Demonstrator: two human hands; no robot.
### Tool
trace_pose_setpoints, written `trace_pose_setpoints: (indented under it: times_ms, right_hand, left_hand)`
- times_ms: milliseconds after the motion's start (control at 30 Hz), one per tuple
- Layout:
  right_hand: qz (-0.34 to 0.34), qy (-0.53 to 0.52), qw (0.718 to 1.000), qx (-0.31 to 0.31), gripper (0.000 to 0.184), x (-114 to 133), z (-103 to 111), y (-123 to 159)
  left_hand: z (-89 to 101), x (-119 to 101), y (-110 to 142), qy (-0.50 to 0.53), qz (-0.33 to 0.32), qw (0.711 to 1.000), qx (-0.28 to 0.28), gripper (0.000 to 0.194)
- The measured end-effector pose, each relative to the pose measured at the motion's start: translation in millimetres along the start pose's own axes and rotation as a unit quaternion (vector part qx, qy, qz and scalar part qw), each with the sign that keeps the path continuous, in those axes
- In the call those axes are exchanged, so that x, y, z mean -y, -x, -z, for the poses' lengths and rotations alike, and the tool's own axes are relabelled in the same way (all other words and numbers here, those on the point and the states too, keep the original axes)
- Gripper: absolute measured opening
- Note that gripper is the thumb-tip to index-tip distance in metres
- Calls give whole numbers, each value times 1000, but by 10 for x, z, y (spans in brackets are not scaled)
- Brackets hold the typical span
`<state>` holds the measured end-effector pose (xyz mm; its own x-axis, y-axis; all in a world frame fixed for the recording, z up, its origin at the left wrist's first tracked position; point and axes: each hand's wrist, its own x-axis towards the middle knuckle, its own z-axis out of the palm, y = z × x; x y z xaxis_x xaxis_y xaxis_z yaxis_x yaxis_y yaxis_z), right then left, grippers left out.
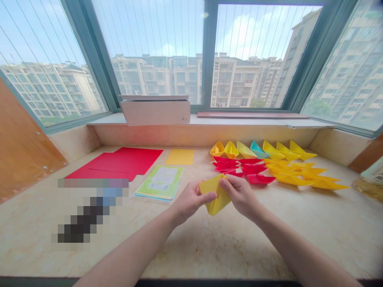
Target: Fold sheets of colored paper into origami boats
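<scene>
A folded piece of yellow paper (216,196) is held above the marble sill between both hands. My left hand (188,201) pinches its left side, thumb on top. My right hand (239,194) grips its upper right edge with the fingers curled over it. Just behind the hands lie several finished paper boats: red ones (245,169), yellow ones (299,173) and a single teal one (257,150) in the back row.
Red paper sheets (119,162) lie at the left, a yellow sheet (180,156) behind, a green paper pack (160,182) beside my left hand. A white box (155,111) stands on the window ledge. A blurred-out object (89,209) lies at the left.
</scene>
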<state>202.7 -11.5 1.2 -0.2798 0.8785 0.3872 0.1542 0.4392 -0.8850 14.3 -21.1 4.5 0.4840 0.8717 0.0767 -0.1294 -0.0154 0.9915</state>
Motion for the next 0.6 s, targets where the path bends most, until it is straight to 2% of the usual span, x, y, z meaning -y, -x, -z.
trace_pose_setpoints:
  times_ms: [67, 133, 300, 367, 500, 533, 600]
  right_hand:
    - [-9, -36, 997, -61, 42, -41, -32, -6]
    - [-25, -56, 994, -89, 43, -90, -63, -13]
    - [-43, -54, 994, -86, 43, -175, -54, -29]
    - [-37, -57, 996, -59, 43, -182, 2, -32]
    - [-50, -65, 994, 68, 46, -146, 117, -23]
    - [-59, -51, 993, 83, 46, -132, 128, -20]
    - [-73, -22, 994, 73, 46, -106, 117, -15]
  left_hand:
    - [-7, 29, -10, 59, 15, 998, 26, 49]
    - [-16, 58, -10, 74, 38, 996, 40, 51]
    - [3, 97, -23, -24, 19, 1000, -1, 50]
    - [18, 89, -31, -55, 10, 998, 1, 48]
    - [-5, 51, -11, -125, 19, 992, 9, 42]
    - [-22, 44, -1, -140, 21, 990, 8, 42]
    - [-53, 41, 18, -154, 20, 988, -2, 43]
